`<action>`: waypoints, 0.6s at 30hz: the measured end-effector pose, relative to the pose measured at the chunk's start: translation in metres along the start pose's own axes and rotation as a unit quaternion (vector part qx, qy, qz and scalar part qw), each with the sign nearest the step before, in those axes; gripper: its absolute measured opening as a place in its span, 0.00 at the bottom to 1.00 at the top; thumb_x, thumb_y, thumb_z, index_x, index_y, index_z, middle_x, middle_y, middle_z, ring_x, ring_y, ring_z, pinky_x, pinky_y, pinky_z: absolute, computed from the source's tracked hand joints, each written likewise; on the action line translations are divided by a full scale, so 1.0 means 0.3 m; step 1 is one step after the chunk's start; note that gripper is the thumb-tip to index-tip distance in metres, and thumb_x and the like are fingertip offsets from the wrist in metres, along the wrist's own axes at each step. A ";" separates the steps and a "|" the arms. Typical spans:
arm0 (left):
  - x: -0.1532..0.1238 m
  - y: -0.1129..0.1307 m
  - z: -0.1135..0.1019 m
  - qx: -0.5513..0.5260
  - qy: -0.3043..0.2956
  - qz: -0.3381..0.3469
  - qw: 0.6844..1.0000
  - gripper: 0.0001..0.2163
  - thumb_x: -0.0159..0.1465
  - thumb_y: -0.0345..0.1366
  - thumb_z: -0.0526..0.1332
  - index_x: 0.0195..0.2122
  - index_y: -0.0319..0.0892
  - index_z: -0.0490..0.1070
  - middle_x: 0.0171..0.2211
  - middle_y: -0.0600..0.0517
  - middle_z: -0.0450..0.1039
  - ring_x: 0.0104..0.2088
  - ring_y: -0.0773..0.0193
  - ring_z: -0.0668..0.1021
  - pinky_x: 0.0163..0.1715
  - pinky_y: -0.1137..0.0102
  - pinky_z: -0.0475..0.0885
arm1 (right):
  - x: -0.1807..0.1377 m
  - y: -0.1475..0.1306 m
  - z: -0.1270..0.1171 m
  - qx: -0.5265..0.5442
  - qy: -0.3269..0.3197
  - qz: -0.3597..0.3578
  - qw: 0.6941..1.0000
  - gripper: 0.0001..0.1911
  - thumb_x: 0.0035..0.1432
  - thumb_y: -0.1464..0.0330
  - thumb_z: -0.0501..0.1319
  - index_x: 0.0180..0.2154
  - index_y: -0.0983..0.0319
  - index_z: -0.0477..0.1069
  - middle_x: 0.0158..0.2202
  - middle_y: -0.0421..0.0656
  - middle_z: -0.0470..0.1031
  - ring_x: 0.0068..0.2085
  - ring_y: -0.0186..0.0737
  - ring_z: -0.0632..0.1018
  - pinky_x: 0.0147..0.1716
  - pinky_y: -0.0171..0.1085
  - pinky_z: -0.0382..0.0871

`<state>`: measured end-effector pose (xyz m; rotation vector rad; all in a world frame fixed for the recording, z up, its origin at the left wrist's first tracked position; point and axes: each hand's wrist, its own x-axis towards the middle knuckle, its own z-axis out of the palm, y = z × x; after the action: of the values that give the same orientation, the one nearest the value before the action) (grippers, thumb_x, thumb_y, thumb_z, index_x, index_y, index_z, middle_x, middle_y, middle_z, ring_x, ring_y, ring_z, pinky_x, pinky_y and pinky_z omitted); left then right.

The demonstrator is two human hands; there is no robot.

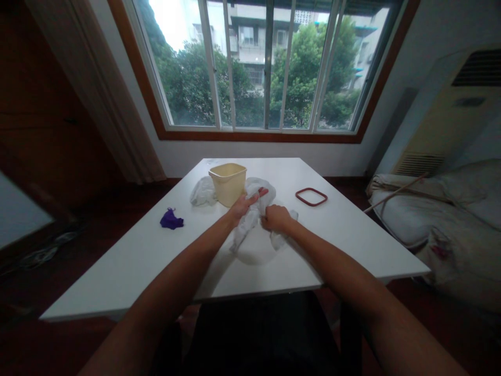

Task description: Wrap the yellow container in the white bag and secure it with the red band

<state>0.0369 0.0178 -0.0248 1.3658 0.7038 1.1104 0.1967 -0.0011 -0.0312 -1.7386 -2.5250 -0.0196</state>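
A thin white plastic bag (246,227) is bunched up between my two hands over the middle of the table. My left hand (243,204) grips it from the left, with fingers pointing forward. Closed in a fist, my right hand (277,217) holds another part of the bag, and a loose end hangs to its right. Just beyond my left hand stands a cream plastic bin (230,187), upright with its top uncovered. A second crumpled white bag (203,192) lies against the bin's left side.
On the right of the white table (156,282) lies a reddish-brown rounded rectangular ring (311,197). A crumpled purple cloth-like piece (171,219) lies on the left. Large pale sacks (462,224) with a stick sit beyond the table's right edge; a window is ahead.
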 end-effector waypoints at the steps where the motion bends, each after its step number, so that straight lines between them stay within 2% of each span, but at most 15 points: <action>1: -0.002 -0.009 0.009 -0.009 -0.023 0.002 1.000 0.35 0.53 0.52 0.71 0.58 0.39 0.71 0.61 0.40 0.69 0.58 0.49 0.73 0.56 0.59 0.69 | -0.004 -0.008 -0.003 0.019 -0.008 -0.028 0.999 0.18 0.59 0.62 0.60 0.45 0.66 0.78 0.45 0.58 0.81 0.44 0.55 0.82 0.41 0.42 0.74; 4: -0.008 -0.030 0.007 -0.012 -0.074 -0.027 0.997 0.34 0.50 0.46 0.73 0.57 0.38 0.71 0.57 0.39 0.73 0.56 0.49 0.75 0.56 0.57 0.69 | -0.013 0.012 -0.026 0.087 -0.042 -0.130 0.987 0.17 0.56 0.63 0.64 0.44 0.65 0.79 0.45 0.53 0.81 0.44 0.52 0.81 0.42 0.38 0.72; 7: -0.014 -0.036 -0.011 0.031 -0.082 -0.084 0.993 0.29 0.48 0.42 0.72 0.51 0.38 0.75 0.48 0.41 0.79 0.47 0.50 0.79 0.49 0.59 0.73 | -0.031 0.071 -0.069 0.171 -0.037 -0.202 0.964 0.15 0.58 0.63 0.62 0.44 0.66 0.78 0.44 0.50 0.81 0.41 0.45 0.80 0.43 0.36 0.71; 9: -0.018 -0.033 -0.020 0.064 -0.085 -0.105 0.989 0.25 0.49 0.44 0.70 0.47 0.37 0.76 0.42 0.43 0.80 0.40 0.53 0.80 0.43 0.61 0.74 | -0.050 0.105 -0.103 0.227 -0.033 -0.230 0.946 0.15 0.61 0.62 0.60 0.43 0.66 0.77 0.39 0.47 0.82 0.38 0.42 0.79 0.41 0.35 0.71; 11: -0.021 -0.023 -0.026 0.101 -0.098 -0.091 0.986 0.23 0.52 0.48 0.67 0.44 0.36 0.76 0.39 0.44 0.80 0.37 0.55 0.80 0.40 0.63 0.74 | -0.071 0.126 -0.134 0.261 -0.031 -0.235 0.936 0.14 0.62 0.62 0.60 0.41 0.66 0.77 0.34 0.44 0.81 0.35 0.40 0.78 0.38 0.34 0.70; 13: -0.022 -0.013 -0.029 0.188 -0.121 -0.051 0.973 0.22 0.55 0.51 0.66 0.41 0.37 0.77 0.38 0.45 0.80 0.36 0.57 0.79 0.39 0.65 0.74 | -0.085 0.135 -0.156 0.271 -0.004 -0.227 0.936 0.13 0.60 0.63 0.61 0.38 0.65 0.78 0.32 0.42 0.80 0.34 0.40 0.78 0.37 0.34 0.69; 15: -0.022 -0.006 -0.029 0.317 -0.150 -0.007 0.936 0.19 0.56 0.50 0.66 0.37 0.38 0.77 0.36 0.47 0.80 0.36 0.58 0.79 0.39 0.67 0.73 | -0.090 0.134 -0.166 0.272 0.052 -0.231 0.933 0.09 0.58 0.66 0.62 0.38 0.64 0.78 0.35 0.43 0.80 0.37 0.41 0.78 0.40 0.36 0.69; 18: -0.020 -0.008 -0.016 0.506 -0.174 0.039 0.844 0.13 0.57 0.43 0.65 0.36 0.39 0.78 0.35 0.48 0.80 0.37 0.57 0.79 0.40 0.68 0.72 | -0.082 0.116 -0.160 0.274 0.129 -0.284 0.910 0.10 0.53 0.73 0.64 0.39 0.61 0.78 0.47 0.45 0.78 0.45 0.43 0.78 0.47 0.39 0.69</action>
<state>0.0310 0.0147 -0.0290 2.4313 1.0203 0.4680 0.2405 -0.0142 0.0137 -0.7197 -2.4140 0.3616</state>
